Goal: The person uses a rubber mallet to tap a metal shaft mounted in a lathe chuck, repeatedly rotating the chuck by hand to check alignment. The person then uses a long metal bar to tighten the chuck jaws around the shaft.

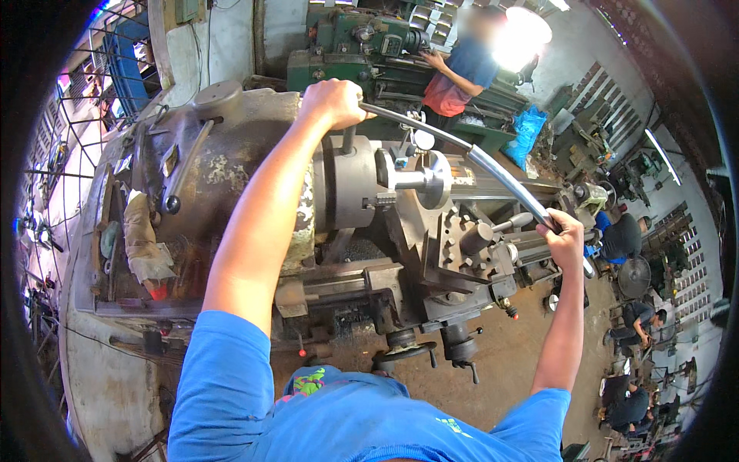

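Note:
My left hand point(332, 105) is closed over the top of a chuck key, whose short shank point(349, 140) stands upright in the lathe chuck point(350, 185). A long bar point(419, 123) runs from that hand to the right and slopes toward me. Its thicker outer part is a silver tube point(504, 177), and my right hand point(566, 237) is wrapped around it near the far end. Gripped in the chuck is a shiny flanged round workpiece point(436, 180). A dial gauge point(423, 140) sits just behind the workpiece.
Below the bar stands the tool post point(466, 242) with several bolts. The headstock point(223, 162) carries a lever point(188, 169) and a paper-wrapped item point(142, 239). Handwheels point(404, 350) face me. Behind, a person point(466, 65) works at a green lathe point(346, 58), beside a blue bag point(527, 135).

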A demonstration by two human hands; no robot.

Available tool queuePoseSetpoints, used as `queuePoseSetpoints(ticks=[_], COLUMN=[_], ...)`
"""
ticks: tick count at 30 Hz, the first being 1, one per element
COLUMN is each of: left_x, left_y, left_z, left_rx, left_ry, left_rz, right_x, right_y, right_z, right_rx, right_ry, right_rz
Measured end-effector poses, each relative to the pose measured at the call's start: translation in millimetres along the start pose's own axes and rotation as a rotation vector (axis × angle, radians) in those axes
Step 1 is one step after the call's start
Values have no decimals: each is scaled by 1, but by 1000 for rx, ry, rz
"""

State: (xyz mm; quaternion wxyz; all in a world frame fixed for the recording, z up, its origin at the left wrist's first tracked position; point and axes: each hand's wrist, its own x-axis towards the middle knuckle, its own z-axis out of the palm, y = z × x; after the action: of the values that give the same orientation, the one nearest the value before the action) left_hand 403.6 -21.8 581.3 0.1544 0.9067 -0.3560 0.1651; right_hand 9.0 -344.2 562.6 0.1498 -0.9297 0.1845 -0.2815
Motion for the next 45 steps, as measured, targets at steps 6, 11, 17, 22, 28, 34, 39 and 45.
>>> queuePoseSetpoints(ticks=[6, 11, 17, 22, 28, 34, 39, 45], left_x=[0, -5, -9, 2, 14, 15, 20, 25], left_y=[-7, -9, -17, -17, -13, -19, -26, -30], left_z=[-4, -13, -19, -10, -5, -2, -7, -13], left_rx=[-58, -48, -100, 79, 101, 102, 55, 95], left_ry=[-68, -147, -258, -193, -198, -237, -264, -377], left_rz=[36, 156, 284, 373, 514, 542, 654, 671], right_x=[13, 47, 74, 40, -21, -51, -27, 4], right_y=[-24, -72, -145, -125, -78, -91, -105, -117], right_z=[15, 44, 88, 70, 38, 39, 62, 59], right_rx=[51, -150, -186, 27, 120, -53, -257, -526], right_ry=[-4, -29, -251, -471, -740, -349, -84, -328], right_rz=[-45, -338, -355, -179, 337, 183, 74, 354])
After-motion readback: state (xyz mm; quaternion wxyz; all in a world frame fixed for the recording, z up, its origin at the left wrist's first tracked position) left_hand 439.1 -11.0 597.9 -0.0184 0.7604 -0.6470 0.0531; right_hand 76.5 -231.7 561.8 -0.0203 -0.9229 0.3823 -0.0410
